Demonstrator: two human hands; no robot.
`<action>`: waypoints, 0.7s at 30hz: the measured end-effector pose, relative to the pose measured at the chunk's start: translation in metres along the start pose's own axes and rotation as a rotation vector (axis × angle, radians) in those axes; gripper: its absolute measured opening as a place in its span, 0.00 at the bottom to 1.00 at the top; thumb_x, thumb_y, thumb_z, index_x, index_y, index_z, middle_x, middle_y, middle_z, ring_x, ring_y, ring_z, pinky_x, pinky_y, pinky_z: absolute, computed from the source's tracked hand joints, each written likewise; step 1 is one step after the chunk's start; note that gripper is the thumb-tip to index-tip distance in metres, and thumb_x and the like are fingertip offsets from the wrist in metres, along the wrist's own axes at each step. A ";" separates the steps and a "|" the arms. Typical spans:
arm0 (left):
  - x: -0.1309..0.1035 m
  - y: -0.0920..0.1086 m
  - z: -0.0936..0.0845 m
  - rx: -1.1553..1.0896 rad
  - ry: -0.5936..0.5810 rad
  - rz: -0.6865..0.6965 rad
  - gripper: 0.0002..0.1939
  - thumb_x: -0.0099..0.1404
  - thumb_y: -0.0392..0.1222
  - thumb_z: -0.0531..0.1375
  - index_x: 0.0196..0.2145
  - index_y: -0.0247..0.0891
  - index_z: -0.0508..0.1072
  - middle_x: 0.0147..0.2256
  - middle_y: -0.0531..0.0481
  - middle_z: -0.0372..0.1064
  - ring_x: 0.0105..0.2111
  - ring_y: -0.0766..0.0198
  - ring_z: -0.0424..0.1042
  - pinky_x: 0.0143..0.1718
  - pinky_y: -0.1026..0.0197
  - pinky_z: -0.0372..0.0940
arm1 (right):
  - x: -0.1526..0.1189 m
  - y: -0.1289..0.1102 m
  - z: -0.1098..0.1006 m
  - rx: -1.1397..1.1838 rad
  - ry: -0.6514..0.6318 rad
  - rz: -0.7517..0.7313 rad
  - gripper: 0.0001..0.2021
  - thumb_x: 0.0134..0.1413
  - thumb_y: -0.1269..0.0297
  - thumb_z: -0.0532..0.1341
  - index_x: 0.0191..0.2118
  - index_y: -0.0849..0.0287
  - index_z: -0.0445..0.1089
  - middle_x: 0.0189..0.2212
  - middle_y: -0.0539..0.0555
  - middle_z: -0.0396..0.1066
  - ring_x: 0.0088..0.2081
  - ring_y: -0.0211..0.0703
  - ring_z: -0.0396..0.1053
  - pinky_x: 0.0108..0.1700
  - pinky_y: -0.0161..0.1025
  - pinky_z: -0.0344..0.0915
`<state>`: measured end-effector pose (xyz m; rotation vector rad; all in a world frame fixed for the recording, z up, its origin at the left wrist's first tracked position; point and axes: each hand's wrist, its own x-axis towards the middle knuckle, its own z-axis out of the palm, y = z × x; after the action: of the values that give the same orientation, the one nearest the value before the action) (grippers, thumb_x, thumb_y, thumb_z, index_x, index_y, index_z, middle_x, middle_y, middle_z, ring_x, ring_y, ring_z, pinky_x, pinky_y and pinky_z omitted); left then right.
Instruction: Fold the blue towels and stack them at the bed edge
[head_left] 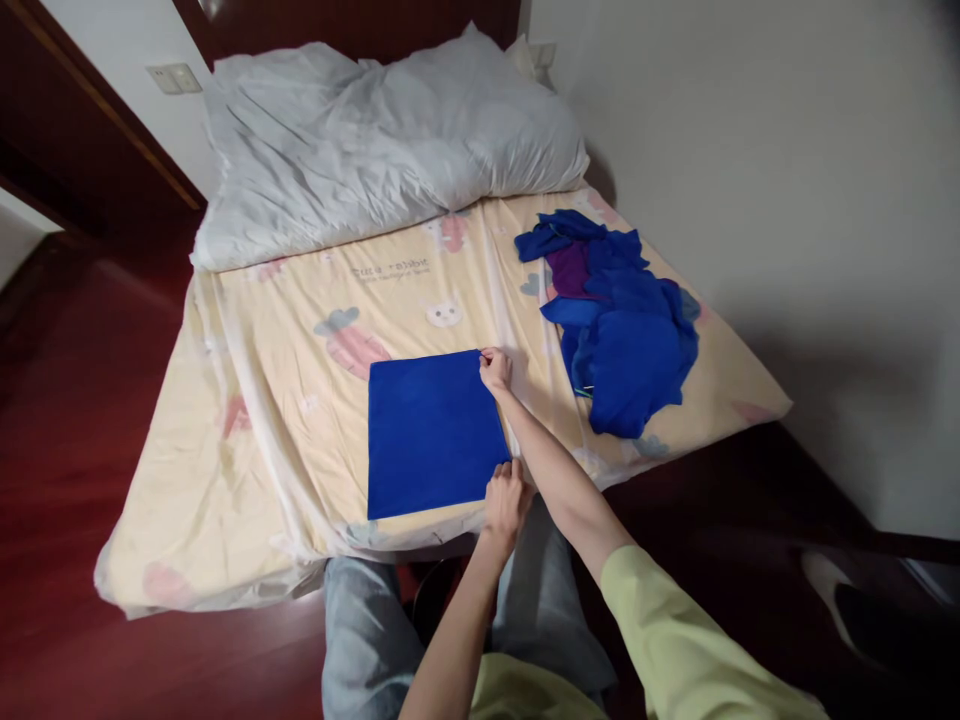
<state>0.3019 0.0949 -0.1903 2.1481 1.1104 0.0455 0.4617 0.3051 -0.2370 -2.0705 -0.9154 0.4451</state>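
A blue cloth [435, 430] lies flat in a near-square shape by the front edge of the bed. My right hand [496, 370] is closed on its far right corner. Lower on the same right side, my left hand [508, 497] grips the cloth's edge near the closest right corner, with its fingers curled. The cloth's left side lies untouched on the sheet. To the right is a crumpled pile of blue cloths [637, 340], with a purple piece [574, 272] among them.
The bed [247, 430] has a cream patterned sheet. A large white pillow or quilt [390, 140] lies across its head end. A grey wall [787, 200] stands to the right, and dark red floor [67, 400] shows at the left.
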 end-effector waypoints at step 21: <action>0.148 -0.238 -0.261 0.039 0.311 -0.077 0.20 0.60 0.38 0.61 0.51 0.35 0.74 0.50 0.38 0.76 0.55 0.45 0.72 0.63 0.43 0.62 | 0.032 0.011 -0.003 0.132 -0.200 -0.058 0.04 0.53 0.66 0.70 0.34 0.60 0.79 0.34 0.54 0.81 0.37 0.45 0.79 0.47 0.41 0.75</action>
<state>0.1416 0.4425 -0.1793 2.1795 1.3785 0.3354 0.4900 0.3224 -0.2434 -1.8996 -1.0316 0.6726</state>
